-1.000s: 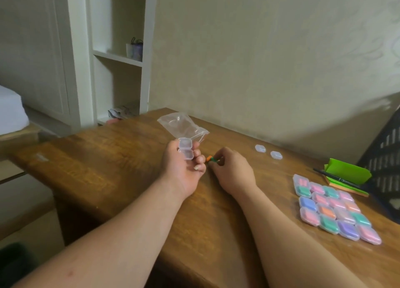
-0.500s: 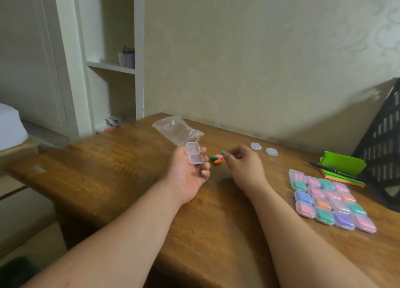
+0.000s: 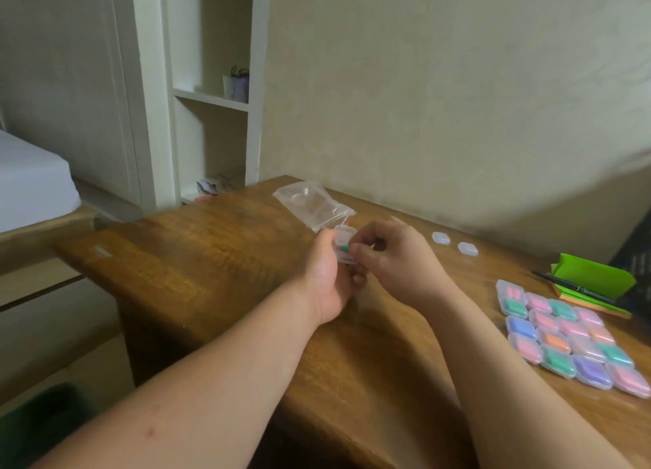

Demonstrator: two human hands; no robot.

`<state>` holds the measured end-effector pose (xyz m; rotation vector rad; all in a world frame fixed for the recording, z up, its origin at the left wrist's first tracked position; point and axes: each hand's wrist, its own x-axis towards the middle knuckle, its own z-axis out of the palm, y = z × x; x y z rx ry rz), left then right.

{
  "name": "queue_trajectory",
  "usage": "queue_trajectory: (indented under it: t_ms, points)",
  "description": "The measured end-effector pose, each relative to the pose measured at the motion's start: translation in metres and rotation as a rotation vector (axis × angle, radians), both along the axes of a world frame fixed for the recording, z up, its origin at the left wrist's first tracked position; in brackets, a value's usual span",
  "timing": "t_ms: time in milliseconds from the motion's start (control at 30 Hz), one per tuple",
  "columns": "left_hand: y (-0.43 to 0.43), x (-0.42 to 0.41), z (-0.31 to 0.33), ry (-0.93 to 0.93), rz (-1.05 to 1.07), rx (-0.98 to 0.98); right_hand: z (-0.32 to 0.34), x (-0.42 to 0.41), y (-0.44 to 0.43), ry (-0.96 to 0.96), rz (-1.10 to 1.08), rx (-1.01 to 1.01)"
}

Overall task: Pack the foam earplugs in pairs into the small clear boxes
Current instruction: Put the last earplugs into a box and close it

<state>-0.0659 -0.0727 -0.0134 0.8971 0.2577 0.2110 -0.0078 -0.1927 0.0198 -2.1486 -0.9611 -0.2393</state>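
- One green earplug point(image 3: 345, 247) is pinched at my right hand point(image 3: 394, 257) fingertips, its free end pointing left toward the open box; only that tip shows past my fingers, so I cannot tell whether a second plug hides behind them.
- My left hand point(image 3: 326, 275) cradles the small clear box point(image 3: 343, 245) in curled fingers, lid swung up and away from me, the tray's mouth facing my right hand.
- The relation that counts: the plug lies immediately right of the tray, touching it or just at its rim, and its long axis runs roughly left to right, straight at the opening. I judge a short push leftward would seat it, with no turning of the wrist.
- My right hand is the nearer one to the plug, since it already holds it; the left only has to keep the box level and the lid clear.
- Risk, as I read it: the foam may spring back out of so shallow a tray, or the hinged lid may fold down onto my fingertips.
- Two empty clear boxes point(image 3: 440, 238) wait on the wooden table point(image 3: 211, 257) beyond my right hand, near a slack plastic bag point(image 3: 311, 206).
- Well apart on my right sits a grid of filled boxes point(image 3: 570, 338), so most of the packing looks done.
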Motion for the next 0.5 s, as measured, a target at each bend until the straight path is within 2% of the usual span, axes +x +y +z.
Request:
queue_trajectory:
  t_ms: [500]
  points:
    - [-0.0015,-0.0046,0.0033,0.067,0.037,-0.006,-0.0052,-0.0048,0.0064,-0.071,-0.021,-0.011]
